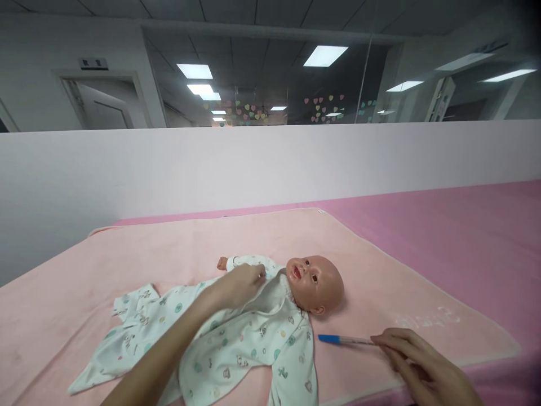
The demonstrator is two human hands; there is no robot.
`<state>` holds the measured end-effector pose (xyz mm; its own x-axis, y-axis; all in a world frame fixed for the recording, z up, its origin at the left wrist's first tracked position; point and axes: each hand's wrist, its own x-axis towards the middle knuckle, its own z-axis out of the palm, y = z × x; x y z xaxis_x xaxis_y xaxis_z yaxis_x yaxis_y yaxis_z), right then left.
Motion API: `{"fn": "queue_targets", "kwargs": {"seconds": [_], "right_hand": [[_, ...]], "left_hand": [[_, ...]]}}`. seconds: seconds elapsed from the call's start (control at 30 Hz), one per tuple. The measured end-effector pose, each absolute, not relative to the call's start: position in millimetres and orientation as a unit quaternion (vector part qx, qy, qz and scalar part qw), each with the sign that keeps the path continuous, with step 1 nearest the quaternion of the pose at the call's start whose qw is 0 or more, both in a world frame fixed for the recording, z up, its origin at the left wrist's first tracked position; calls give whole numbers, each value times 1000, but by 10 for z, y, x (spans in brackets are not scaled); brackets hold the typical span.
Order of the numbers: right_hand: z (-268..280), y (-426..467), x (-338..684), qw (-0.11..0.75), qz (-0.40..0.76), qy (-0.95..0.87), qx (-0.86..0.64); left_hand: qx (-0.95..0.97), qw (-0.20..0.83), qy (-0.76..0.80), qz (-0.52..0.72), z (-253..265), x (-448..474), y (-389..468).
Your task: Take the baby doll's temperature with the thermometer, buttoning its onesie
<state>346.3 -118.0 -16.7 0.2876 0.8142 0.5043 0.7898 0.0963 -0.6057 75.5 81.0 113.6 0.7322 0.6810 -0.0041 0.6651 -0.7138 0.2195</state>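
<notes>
A baby doll (319, 285) lies on its back with its head to the right, in a white printed onesie (253, 332). My left hand (242, 286) is closed at the doll's chest, on the onesie's front. The front flap there is pulled up and gapes beside the neck. At the lower right, my right hand (422, 363) pinches the end of a thin clear stick with a blue end (332, 339), which looks like a thermometer or a pen. Its blue end points left, just below the doll's head and near the sleeve, apart from both.
A peach blanket (139, 248) lies under the doll, over a pink sheet (486, 237). Behind stands a low white wall (270, 163), with a glass window (270, 79) above it. A doorway (105, 107) shows at the back left.
</notes>
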Motion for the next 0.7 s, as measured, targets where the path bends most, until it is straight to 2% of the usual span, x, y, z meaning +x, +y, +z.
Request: {"fn": "queue_targets", "kwargs": {"seconds": [0.03, 0.1, 0.2, 0.3, 0.43, 0.7], "right_hand": [[3, -1194, 3451, 419, 28, -606, -676], [388, -1173, 3355, 443, -20, -604, -662], [922, -984, 3029, 505, -127, -575, -631], [1194, -620, 2611, 529, -142, -625, -556], [1093, -36, 2222, 429, -117, -702, -556], [622, 721, 1947, 253, -58, -664, -701]], "left_hand": [[921, 134, 364, 44, 1193, 707, 916], [904, 134, 399, 75, 1284, 624, 1121], [882, 44, 461, 88, 1337, 582, 1301], [888, -17, 451, 87, 1355, 612, 1290], [903, -37, 413, 109, 1421, 621, 1152], [927, -95, 350, 101, 1423, 609, 1016]]}}
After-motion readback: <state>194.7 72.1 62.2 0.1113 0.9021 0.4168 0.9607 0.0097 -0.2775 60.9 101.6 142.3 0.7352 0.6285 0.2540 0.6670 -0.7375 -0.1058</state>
